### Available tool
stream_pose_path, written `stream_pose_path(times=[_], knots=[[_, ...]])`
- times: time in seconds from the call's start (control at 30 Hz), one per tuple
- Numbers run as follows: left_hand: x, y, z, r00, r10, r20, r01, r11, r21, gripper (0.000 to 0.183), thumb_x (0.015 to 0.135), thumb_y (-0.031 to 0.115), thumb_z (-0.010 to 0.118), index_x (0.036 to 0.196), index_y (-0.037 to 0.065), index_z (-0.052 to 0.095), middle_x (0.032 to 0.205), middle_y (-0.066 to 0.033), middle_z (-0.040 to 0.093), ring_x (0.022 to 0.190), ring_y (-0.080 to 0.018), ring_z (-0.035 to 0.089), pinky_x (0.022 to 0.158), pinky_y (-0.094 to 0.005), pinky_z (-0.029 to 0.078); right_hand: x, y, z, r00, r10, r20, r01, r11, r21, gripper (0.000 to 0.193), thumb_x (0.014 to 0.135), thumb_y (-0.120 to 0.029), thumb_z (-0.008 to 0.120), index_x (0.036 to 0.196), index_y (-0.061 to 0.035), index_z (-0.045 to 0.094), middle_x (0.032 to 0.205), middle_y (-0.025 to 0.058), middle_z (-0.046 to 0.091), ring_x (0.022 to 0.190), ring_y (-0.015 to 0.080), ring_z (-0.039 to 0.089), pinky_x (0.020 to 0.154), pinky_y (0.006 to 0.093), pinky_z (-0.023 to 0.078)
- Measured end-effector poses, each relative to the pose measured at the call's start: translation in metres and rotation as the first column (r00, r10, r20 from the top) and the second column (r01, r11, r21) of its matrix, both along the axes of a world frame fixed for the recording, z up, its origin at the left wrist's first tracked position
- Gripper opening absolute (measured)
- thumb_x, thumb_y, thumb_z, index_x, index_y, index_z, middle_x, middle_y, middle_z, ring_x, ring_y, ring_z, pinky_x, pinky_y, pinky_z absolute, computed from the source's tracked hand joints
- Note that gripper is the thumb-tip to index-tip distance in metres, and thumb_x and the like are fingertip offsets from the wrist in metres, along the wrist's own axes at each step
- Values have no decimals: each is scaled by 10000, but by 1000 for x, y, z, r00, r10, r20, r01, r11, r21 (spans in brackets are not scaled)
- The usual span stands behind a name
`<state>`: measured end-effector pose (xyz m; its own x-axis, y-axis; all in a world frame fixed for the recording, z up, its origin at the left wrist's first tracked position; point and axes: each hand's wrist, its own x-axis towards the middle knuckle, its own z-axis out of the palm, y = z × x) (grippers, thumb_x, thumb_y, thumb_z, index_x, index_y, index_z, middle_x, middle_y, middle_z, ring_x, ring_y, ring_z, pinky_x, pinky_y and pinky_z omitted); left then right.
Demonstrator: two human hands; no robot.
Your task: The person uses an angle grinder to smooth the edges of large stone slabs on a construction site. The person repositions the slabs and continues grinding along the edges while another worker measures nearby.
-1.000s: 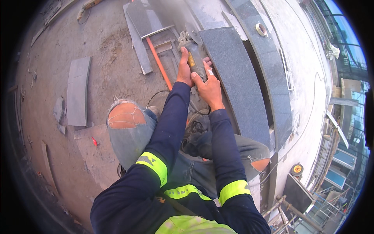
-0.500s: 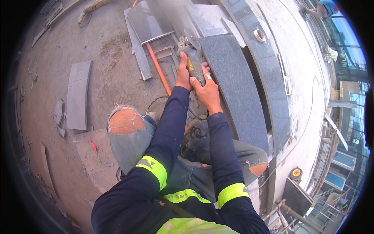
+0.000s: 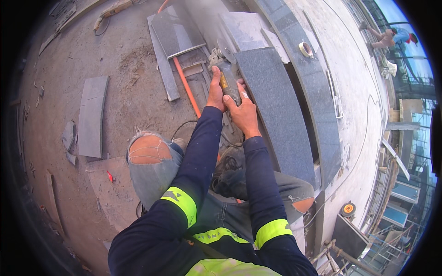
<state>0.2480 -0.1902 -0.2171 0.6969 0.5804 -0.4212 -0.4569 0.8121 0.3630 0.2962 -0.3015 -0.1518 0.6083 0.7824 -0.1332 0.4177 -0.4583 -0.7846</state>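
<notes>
Both hands hold an angle grinder (image 3: 229,73), its body lying between them and its disc (image 3: 226,51) pointing away from me. My left hand (image 3: 215,93) wraps its left side, thumb stretched along the body. Lower down on the right, my right hand (image 3: 244,112) is closed around the grip, with something white around one finger. The disc is at the far left corner of a long dark grey stone slab (image 3: 276,110); whether it touches the edge I cannot tell. Pale dust (image 3: 202,18) streams away beyond the disc.
Left of the grinder lie a grey slab (image 3: 172,32) and an orange hose (image 3: 186,87). A tape roll (image 3: 305,49) rests on the long stone strip (image 3: 329,138) at right. Another slab (image 3: 93,117) lies on the dirt. A person (image 3: 391,37) is at the far right.
The view has shifted slightly, and the person at far right shows more fully. Both hands keep their hold on the grinder at the slab's corner, with dust still streaming.
</notes>
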Motion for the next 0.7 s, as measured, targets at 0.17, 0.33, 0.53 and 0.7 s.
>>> stream_pose_path(times=[0.17, 0.33, 0.53, 0.7], knots=[[2, 1, 4, 998, 54, 7, -54, 999, 6, 996, 987, 876, 511, 1347, -51, 562, 1249, -319, 683, 1077, -419, 748, 958, -562, 646, 2, 3, 2, 1000, -1, -29, 0, 1000, -17, 787, 980, -472, 765, 1617, -61, 555, 1383, 287, 732, 1314, 418, 707, 1116, 438, 529], [5, 7, -2, 998, 67, 6, -67, 997, 33, 923, 1004, 853, 521, 1276, -23, 625, 1131, -261, 725, 961, -352, 761, 890, -509, 661, 5, 7, -1, 1000, -7, -15, 7, 1000, -20, 777, 984, -459, 761, 1620, -64, 552, 1406, 286, 721, 1334, 414, 695, 1123, 434, 522], [8, 16, -20, 999, 43, 16, -44, 998, 51, 897, 1015, 845, 512, 1337, 16, 629, 1080, -191, 738, 928, -302, 763, 845, -462, 659, 9, 12, -5, 1000, 6, -8, -6, 1000, -21, 767, 988, -446, 755, 1621, -63, 550, 1418, 280, 716, 1339, 423, 689, 1123, 439, 522], [11, 16, -12, 995, 95, 7, -95, 994, 44, 798, 1048, 791, 527, 1267, 36, 661, 1053, -146, 745, 914, -280, 763, 836, -451, 657, 12, 14, -6, 1000, -9, -1, 9, 1000, -22, 776, 983, -464, 755, 1615, -61, 555, 1431, 284, 708, 1347, 434, 682, 1130, 442, 521]])
